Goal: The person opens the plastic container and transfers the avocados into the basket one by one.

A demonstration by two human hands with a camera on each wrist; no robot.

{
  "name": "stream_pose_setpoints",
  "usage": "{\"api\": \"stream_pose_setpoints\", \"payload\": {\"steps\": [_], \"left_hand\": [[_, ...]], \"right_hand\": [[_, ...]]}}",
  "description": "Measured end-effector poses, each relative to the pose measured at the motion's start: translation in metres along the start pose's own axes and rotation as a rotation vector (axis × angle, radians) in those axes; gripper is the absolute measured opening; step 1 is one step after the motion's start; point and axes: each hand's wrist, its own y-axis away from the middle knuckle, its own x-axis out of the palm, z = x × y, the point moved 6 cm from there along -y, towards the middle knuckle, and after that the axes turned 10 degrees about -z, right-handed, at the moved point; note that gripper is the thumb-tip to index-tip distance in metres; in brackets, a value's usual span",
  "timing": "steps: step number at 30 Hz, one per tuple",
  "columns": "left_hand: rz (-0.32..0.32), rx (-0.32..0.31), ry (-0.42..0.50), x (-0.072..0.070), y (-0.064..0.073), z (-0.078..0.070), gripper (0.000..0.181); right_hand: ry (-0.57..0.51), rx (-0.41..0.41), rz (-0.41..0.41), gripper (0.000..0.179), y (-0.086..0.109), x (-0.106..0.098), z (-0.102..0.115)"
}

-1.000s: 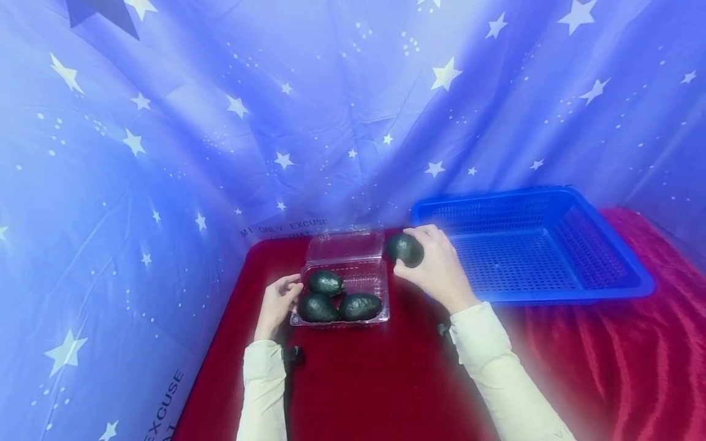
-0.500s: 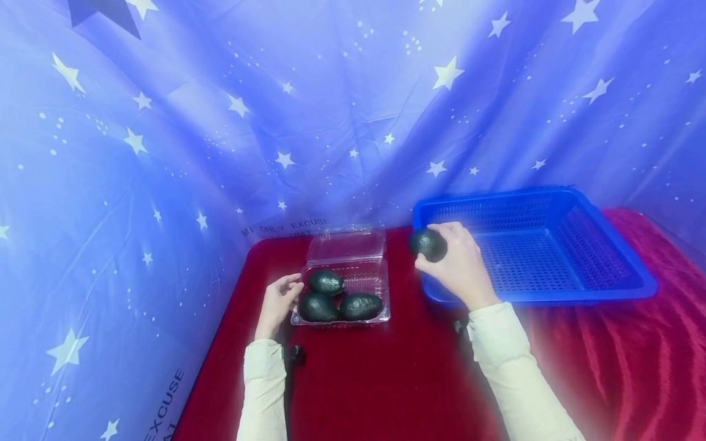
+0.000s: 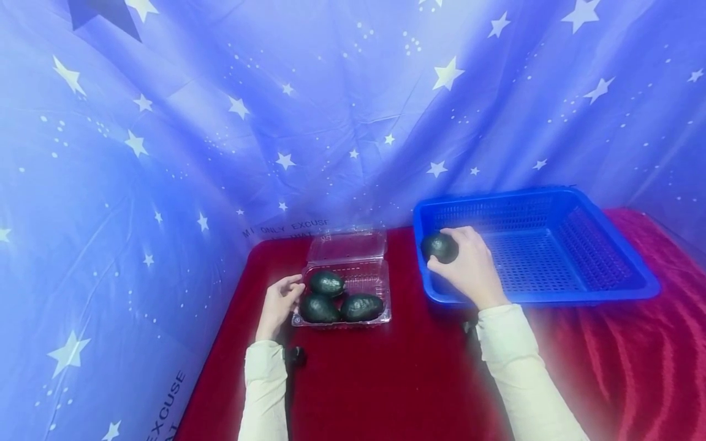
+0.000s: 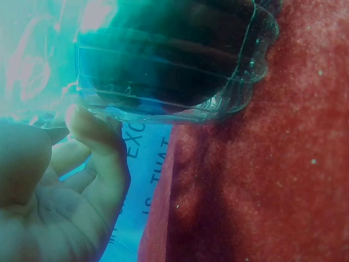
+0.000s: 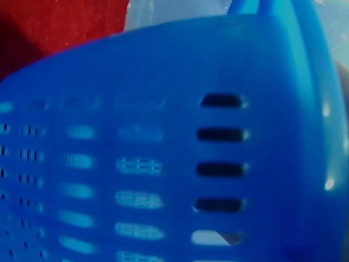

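- Head: right hand grips one avocado at blue basket's left end.
- Clear box left of basket, lid up, three avocados inside.
- Left wrist: left hand bent, fingertip touching box; can't tell if pinching.
- Right wrist: slotted basket wall fills most.

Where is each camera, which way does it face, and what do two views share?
Head: worn on the head, facing forward and down at left hand, right hand and sleeves.
Left wrist: worn there, facing the clear box; left hand shows.
Right wrist: worn there, facing the blue basket; no hand clearly shows.
Head and left wrist share the clear box.
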Motion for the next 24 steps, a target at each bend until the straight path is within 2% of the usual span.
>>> {"api": "stream_pose_setpoints", "payload": {"steps": [5, 15, 24], "left_hand": [[0.000, 0.008, -0.012, 0.000, 0.005, -0.007, 0.038], [-0.026, -0.017, -0.002, 0.001, -0.014, 0.026, 0.041], [-0.047, 0.002, 0.012, 0.000, -0.014, 0.027, 0.036]], "right_hand": [[0.024, 0.000, 0.014, 0.054, 0.000, 0.000, -0.008], [0.102, 0.036, 0.120, 0.058, 0.001, 0.005, -0.020], [0.211, 0.073, 0.273, 0.063, -0.003, 0.016, -0.031]]}}
